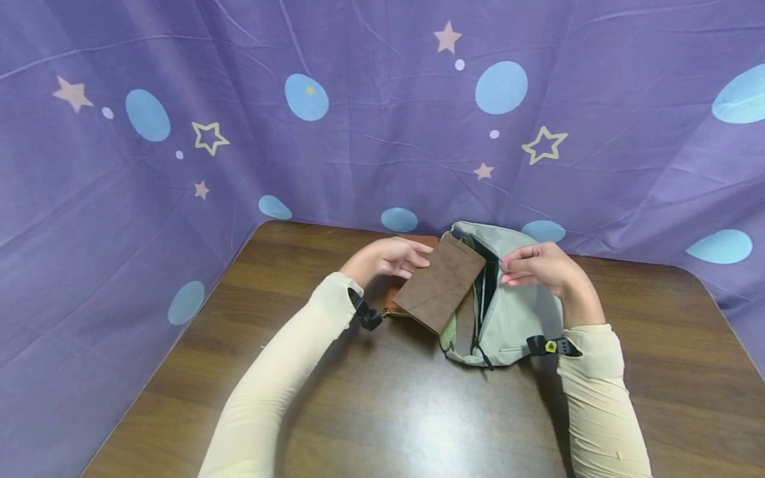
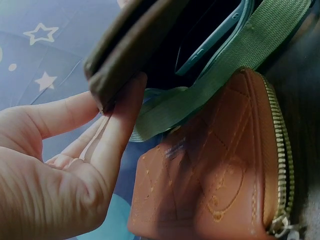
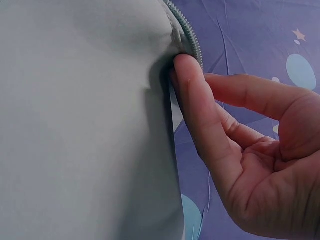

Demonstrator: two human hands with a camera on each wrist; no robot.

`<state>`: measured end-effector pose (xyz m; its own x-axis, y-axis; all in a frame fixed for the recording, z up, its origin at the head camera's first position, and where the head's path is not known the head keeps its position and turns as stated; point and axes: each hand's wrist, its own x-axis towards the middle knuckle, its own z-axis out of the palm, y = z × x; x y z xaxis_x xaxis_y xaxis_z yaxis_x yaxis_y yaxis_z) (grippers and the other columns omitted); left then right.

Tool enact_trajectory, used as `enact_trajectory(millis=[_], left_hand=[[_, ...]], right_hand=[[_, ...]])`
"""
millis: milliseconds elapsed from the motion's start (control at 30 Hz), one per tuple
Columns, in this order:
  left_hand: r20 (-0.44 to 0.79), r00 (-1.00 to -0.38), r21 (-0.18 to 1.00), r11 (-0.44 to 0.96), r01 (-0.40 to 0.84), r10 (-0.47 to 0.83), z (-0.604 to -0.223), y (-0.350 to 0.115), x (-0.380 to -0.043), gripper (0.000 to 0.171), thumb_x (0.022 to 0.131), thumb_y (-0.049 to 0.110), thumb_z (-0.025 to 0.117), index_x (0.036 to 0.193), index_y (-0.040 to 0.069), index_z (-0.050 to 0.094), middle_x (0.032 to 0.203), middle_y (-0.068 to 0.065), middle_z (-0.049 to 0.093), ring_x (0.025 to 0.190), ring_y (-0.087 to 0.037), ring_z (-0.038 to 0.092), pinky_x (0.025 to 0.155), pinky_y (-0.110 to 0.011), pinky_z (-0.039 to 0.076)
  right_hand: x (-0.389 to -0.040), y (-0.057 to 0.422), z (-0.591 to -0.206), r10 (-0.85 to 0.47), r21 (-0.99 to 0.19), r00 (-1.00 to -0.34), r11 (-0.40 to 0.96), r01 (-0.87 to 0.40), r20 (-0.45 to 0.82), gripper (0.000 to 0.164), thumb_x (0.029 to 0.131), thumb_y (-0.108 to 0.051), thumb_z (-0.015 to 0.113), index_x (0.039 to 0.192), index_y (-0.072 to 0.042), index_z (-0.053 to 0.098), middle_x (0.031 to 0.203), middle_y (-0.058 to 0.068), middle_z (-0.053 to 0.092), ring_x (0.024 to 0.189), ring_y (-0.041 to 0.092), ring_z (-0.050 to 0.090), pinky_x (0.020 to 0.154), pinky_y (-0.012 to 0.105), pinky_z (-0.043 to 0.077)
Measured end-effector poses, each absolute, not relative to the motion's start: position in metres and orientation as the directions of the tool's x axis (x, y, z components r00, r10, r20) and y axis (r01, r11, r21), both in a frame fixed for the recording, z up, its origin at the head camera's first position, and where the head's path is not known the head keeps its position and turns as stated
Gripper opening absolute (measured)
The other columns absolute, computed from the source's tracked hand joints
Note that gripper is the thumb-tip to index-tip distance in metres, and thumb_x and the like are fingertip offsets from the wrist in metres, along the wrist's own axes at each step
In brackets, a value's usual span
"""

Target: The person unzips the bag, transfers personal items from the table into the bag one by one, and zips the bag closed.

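My left hand (image 1: 396, 256) pinches a dark brown folded wallet (image 1: 442, 284) at its left edge, between thumb and fingers. The wallet is tilted at the mouth of a pale grey-green zip bag (image 1: 524, 309). With thumb and fingertips, my right hand (image 1: 546, 271) grips the zipped rim of that bag, whose mouth gapes toward the wallet. Inside, the left wrist view shows the light blue side of a phone-like slab (image 2: 212, 42) with small side buttons. Under the brown wallet lies an orange-brown zip wallet (image 2: 200, 180), partly covered in the head view.
A green webbing strap (image 2: 220, 80) runs along the bag's near side, beside the orange-brown wallet. Everything rests on a wooden table (image 1: 358, 398). Purple cloth (image 1: 382, 153) with stars and ovals hangs close behind the bag and along the left.
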<state>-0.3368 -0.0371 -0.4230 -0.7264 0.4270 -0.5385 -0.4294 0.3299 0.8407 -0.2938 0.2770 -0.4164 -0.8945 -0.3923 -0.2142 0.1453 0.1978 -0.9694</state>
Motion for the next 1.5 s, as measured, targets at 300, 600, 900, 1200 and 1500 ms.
enact_trajectory(millis=[300, 600, 900, 1200, 1500], left_hand=[[-0.559, -0.719, 0.827, 0.349, -0.442, 0.414, -0.424, -0.025, -0.336, 0.055, 0.101, 0.0, 0.055, 0.154, 0.01, 0.045, 0.136, -0.008, 0.059, 0.08, -0.008, 0.057, 0.064, -0.019, 0.048], [-0.571, -0.701, 0.82, 0.344, -0.458, 0.427, -0.427, -0.015, -0.338, 0.055, 0.101, 0.0, 0.055, 0.154, 0.01, 0.045, 0.142, -0.01, 0.056, 0.086, -0.01, 0.058, 0.067, -0.019, 0.05], [-0.576, -0.697, 0.817, 0.339, -0.467, 0.427, -0.433, -0.008, -0.339, 0.055, 0.1, 0.001, 0.058, 0.153, 0.009, 0.045, 0.153, -0.014, 0.051, 0.098, -0.013, 0.06, 0.074, -0.022, 0.051], [-0.565, -0.71, 0.825, 0.255, -0.505, 0.42, -0.436, -0.002, -0.336, 0.054, 0.101, -0.002, 0.056, 0.153, 0.001, 0.042, 0.156, -0.016, 0.047, 0.147, -0.03, 0.042, 0.124, -0.045, 0.034], [-0.562, -0.707, 0.827, 0.26, -0.499, 0.43, -0.437, 0.001, -0.332, 0.054, 0.099, -0.006, 0.055, 0.152, -0.004, 0.041, 0.155, -0.021, 0.047, 0.146, -0.033, 0.043, 0.122, -0.045, 0.037]], right_hand=[[-0.294, 0.277, -0.415, -0.402, -0.969, -0.89, 0.203, 0.141, -0.213, 0.015, 0.1, 0.001, 0.056, 0.107, 0.01, 0.067, 0.079, 0.0, 0.075, 0.076, 0.01, 0.074, 0.074, 0.024, 0.063], [-0.294, 0.278, -0.415, -0.41, -0.972, -0.89, 0.195, 0.129, -0.2, 0.018, 0.1, 0.001, 0.057, 0.109, 0.013, 0.066, 0.08, 0.0, 0.076, 0.076, 0.01, 0.075, 0.074, 0.024, 0.063], [-0.295, 0.277, -0.416, -0.394, -0.971, -0.895, 0.199, 0.136, -0.206, 0.017, 0.1, 0.001, 0.057, 0.109, 0.012, 0.066, 0.079, 0.001, 0.076, 0.076, 0.011, 0.075, 0.075, 0.025, 0.063], [-0.296, 0.278, -0.418, -0.397, -0.971, -0.895, 0.198, 0.133, -0.204, 0.015, 0.1, 0.001, 0.057, 0.106, 0.009, 0.068, 0.079, 0.001, 0.076, 0.076, 0.011, 0.075, 0.074, 0.025, 0.063], [-0.295, 0.277, -0.418, -0.395, -0.971, -0.896, 0.199, 0.133, -0.203, 0.015, 0.1, 0.001, 0.057, 0.106, 0.01, 0.068, 0.079, 0.0, 0.075, 0.076, 0.01, 0.074, 0.073, 0.025, 0.063]])
